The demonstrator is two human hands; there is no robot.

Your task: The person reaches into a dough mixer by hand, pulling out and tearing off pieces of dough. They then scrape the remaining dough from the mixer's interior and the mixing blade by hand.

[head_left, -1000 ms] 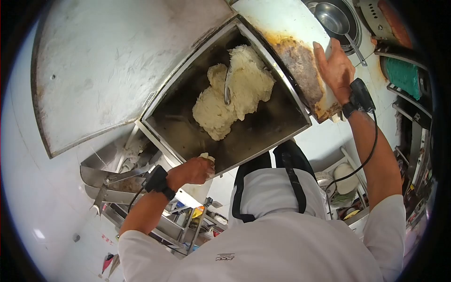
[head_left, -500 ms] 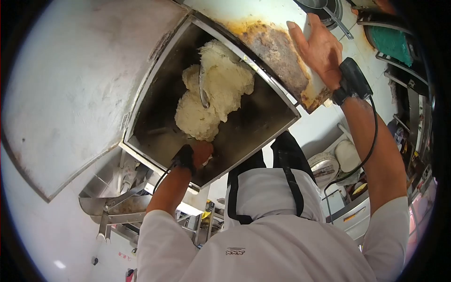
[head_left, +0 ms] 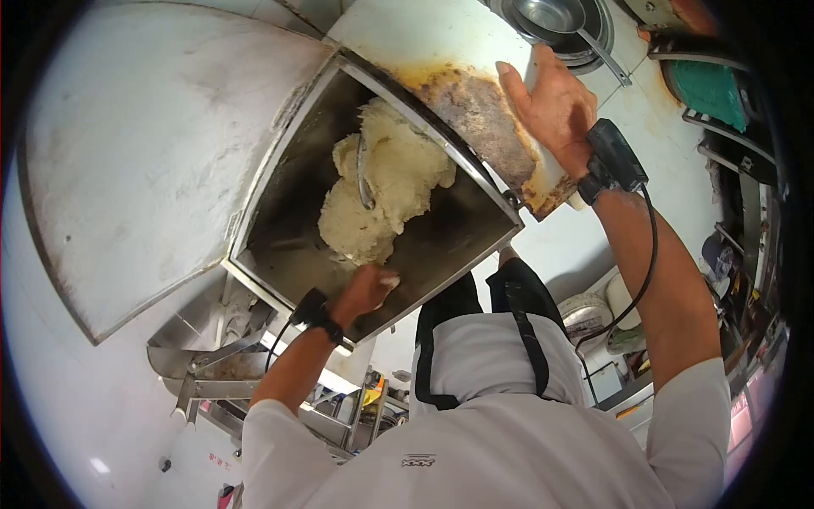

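Inside an open metal mixer trough (head_left: 292,212) lies a large lump of pale dough (head_left: 398,174), rough and ragged at its edges. A curved metal bar (head_left: 364,174) comes up through the lump. My left hand (head_left: 365,290) is closed in a fist just below the dough, over the near wall of the trough; a small pale bit of dough shows at its fingers. On the right, my right hand (head_left: 555,106) rests on the edge of a white, rust-stained panel (head_left: 466,106), thumb spread from the fingers.
A large pale lid (head_left: 161,161) stands swung back at the left of the trough. Upper right, a metal saucepan (head_left: 551,15) sits inside a wider dark pan on the floor tiles. A metal frame (head_left: 212,388) stands lower left, and round containers (head_left: 589,314) lie right of my legs.
My left hand has risen from inside the trough, clear of the dough's lower edge. My right hand stays on the panel; the view has shifted slightly.
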